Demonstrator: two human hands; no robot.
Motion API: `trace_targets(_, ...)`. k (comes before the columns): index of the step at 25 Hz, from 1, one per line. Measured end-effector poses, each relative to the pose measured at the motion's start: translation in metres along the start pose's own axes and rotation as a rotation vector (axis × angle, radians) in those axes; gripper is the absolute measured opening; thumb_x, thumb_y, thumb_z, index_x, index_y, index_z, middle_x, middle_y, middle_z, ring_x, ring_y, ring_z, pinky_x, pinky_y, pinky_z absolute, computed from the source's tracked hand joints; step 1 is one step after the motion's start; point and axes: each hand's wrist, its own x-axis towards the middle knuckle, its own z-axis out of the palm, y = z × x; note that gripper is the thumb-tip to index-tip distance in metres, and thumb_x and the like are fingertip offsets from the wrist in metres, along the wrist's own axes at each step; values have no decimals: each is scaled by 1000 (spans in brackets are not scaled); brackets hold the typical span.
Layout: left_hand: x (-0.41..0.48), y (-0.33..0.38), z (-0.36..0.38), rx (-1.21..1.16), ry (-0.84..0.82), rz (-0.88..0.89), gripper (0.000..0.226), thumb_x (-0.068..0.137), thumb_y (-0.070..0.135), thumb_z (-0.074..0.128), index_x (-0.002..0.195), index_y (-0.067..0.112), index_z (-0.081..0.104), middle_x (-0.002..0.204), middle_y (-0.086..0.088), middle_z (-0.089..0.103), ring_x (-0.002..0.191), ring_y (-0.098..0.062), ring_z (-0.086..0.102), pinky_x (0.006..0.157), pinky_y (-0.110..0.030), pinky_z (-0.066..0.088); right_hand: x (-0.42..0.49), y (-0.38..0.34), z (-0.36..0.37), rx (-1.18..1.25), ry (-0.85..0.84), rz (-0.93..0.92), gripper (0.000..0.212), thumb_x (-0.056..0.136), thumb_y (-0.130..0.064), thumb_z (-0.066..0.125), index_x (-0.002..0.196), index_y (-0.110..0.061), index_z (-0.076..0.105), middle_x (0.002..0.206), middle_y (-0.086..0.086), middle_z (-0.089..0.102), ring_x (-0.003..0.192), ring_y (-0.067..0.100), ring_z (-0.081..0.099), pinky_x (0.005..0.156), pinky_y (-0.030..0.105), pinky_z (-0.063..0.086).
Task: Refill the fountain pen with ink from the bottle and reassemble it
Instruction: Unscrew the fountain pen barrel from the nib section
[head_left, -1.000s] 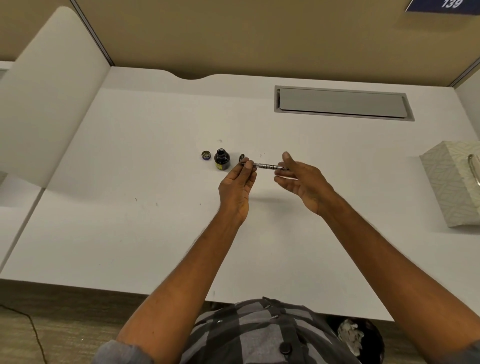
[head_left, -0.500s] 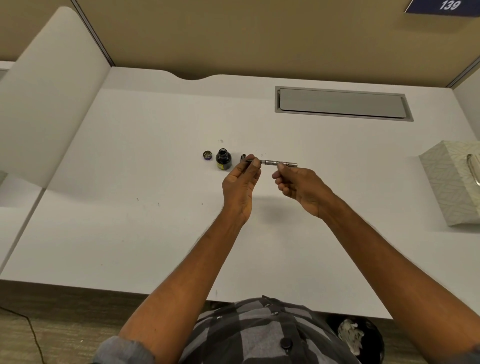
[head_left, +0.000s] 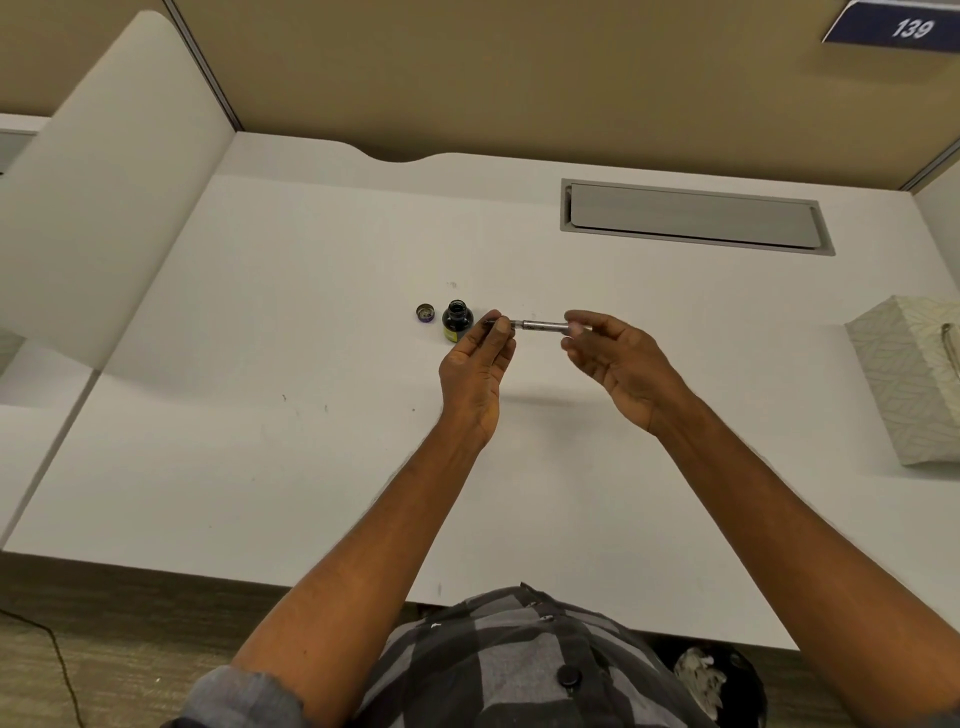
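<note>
Fingers (head_left: 501, 325) of the left hand (head_left: 475, 371) pinch one end of the fountain pen (head_left: 540, 326) — the right hand (head_left: 618, 364) grips the other — level above the worktop (head_left: 260, 467), beside the uncapped ink bottle (head_left: 457, 321) and its cap (head_left: 425, 313).

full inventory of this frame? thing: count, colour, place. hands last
ink bottle: 1, dark with yellow label, open, upright on desk, left of the hands
bottle cap: 1, dark, on desk left of the bottle
pen: 1, silvery, held level between both hands
desk: 1, white
cable hatch: 1, grey, far right of desk
patterned box: 1, pale, right edge of desk
number sign: 1, navy, reads 139, top right
bin: 1, dark, under the desk's near edge
left hand: pinching the pen's left end
right hand: fingertips on the pen's right end
</note>
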Motion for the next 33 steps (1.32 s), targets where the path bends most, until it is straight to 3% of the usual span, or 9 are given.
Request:
trace_targets(3,2,2,-2,0,0,-7,20,92,0,69,111,6,71,104,-7,72,98,-16,68,91,-24,59,2,-3,3,-5,46,24,38,95,-30,73,121,-3,70,107,10,73,97,26,74,84,25,62)
trace_targets(6,4,3,-2,-3,0,-14,20,92,-1,69,111,6,71,104,-7,72,100,-17,67,90,-24,59,7,0,0,-56,48,-41,24,94,-8,73,117,0,71,102,9,75,94,22,72,84,22,60)
trace_targets(10,8,2,-3,-10,9,-25,18,92,-1,69,107,8,71,101,-5,72,100,-16,66,89,-23,59,10,0,0,-67,69,20,27,93,-22,76,113,-4,74,101,8,77,91,21,74,85,24,61)
trace_targets(14,12,0,-7,-17,25,-35,18,92,0,70,107,9,72,103,-5,73,95,-13,69,87,-23,59,13,3,-4,-133,39,-39,26,91,-4,75,117,-7,75,104,2,77,97,14,71,92,22,59)
trace_targets(18,13,-3,-8,-11,30,-48,18,91,0,70,106,10,73,103,-4,73,96,-13,69,86,-22,59,15,2,-4,-46,71,18,27,91,-14,78,116,-5,75,103,7,74,96,22,70,88,25,60)
trace_targets(22,14,-1,-7,-21,28,-44,18,92,-1,70,107,10,72,105,-5,73,96,-13,69,89,-23,59,18,3,-6,-53,33,-21,30,90,-4,77,119,-7,73,108,6,76,100,18,73,94,26,59)
trace_targets(25,12,-2,-7,-13,34,-50,17,92,-1,69,105,10,72,104,-5,73,95,-13,69,89,-23,59,18,3,-5,-59,48,81,30,91,-20,78,116,-5,74,103,8,76,94,24,75,85,26,62)
trace_targets(29,12,-4,-9,-6,52,-56,18,91,-1,70,106,10,72,104,-4,73,94,-12,69,88,-23,59,18,6,-6,-100,22,55,30,91,-7,76,119,1,73,100,8,74,90,21,73,84,22,61)
trace_targets(33,10,-5,-10,-3,61,-61,17,91,0,71,106,9,72,100,-3,74,92,-11,69,90,-23,59,17,6,-8,-91,45,67,30,92,-10,76,119,3,72,100,9,75,88,21,73,80,22,62)
